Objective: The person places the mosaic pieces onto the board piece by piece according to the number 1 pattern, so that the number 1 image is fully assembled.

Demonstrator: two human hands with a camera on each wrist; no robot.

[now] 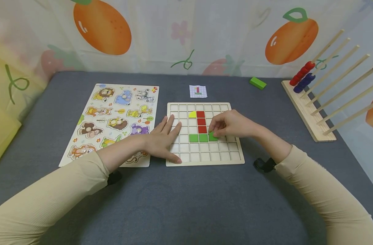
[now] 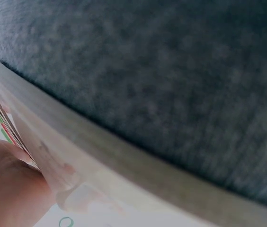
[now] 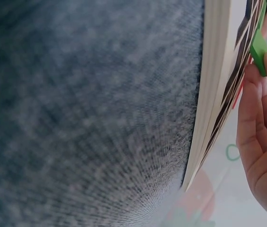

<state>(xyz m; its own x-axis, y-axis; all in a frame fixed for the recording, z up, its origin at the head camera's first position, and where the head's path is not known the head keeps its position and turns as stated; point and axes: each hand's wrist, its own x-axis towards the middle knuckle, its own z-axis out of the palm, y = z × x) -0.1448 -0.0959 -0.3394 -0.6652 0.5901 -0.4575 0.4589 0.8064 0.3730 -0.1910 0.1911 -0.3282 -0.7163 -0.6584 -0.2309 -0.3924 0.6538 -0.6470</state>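
A wooden grid board [image 1: 205, 157] lies flat in the middle of the table. My left hand [image 1: 160, 141] rests with spread fingers across its left edge. Between thumb and fingertips my right hand [image 1: 227, 124] pinches a green square tile [image 1: 213, 136], seen tilted in the right wrist view [image 3: 259, 49]. That tile is at the right end of a row with two other green tiles [image 1: 198, 137]. Above the row stands a column of red tiles [image 1: 201, 121], with a yellow tile [image 1: 192, 114] having a rounded corner left of its top.
Left of the board lies an animal puzzle [image 1: 113, 112], partly under my left forearm. A small pattern card [image 1: 198, 91] is behind the board, and a green block [image 1: 258, 83] sits farther right. A wooden peg stand [image 1: 309, 112] with red and blue beads occupies the right edge.
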